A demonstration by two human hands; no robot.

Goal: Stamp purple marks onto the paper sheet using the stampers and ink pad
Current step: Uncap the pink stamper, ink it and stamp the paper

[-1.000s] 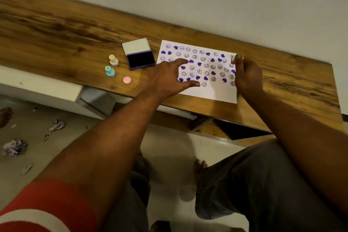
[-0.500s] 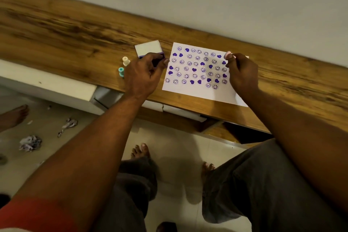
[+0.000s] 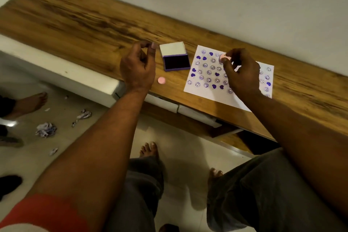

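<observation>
right hand (image 3: 243, 73): fingers pinching small pink round stamper (image 3: 224, 57) over white stamped paper sheet (image 3: 211, 88)
left hand (image 3: 138, 66): fingers curled, contents unclear, left of open purple ink pad (image 3: 176, 61)

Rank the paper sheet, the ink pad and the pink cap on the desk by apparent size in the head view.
1. paper sheet
2. ink pad
3. pink cap
All lie on the desk at similar distance, so the order is safe.

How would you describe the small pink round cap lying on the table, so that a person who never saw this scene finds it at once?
Start from the long wooden table against the white wall and find the open purple ink pad beside the stamped paper sheet. The pink cap lies flat on the bare wood near the table's front edge, just right of the left hand. It is the only loose pink disc on the wood.
</observation>
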